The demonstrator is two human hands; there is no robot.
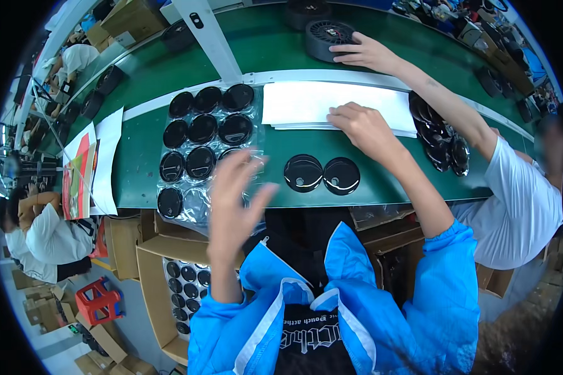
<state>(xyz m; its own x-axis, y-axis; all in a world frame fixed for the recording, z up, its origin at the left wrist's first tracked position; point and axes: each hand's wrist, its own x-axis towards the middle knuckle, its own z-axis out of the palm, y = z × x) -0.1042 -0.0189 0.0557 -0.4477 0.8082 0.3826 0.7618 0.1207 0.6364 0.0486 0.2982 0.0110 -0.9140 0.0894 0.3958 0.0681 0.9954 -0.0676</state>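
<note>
My left hand (234, 197), smeared by motion, hovers over the right side of a clear plastic tray (197, 203), fingers apart and nothing visible in them. Several round, glossy black discs (202, 128) sit in rows in that tray. My right hand (364, 130) is over a stack of white sheets (300, 103), its fingers curled together with the tips at the paper; whether they pinch anything cannot be made out. Between my hands, nearer to me, two black discs (341, 176) lie side by side on the green table (269, 194), each with a small pale spot.
More black discs (441, 140) are heaped right of the paper. Beyond a white rail (331, 76), a co-worker's hand (372, 53) touches a black wheel (324, 40). Papers (109, 162) lie at far left. Below the table edge stands a carton (153, 275) holding more discs.
</note>
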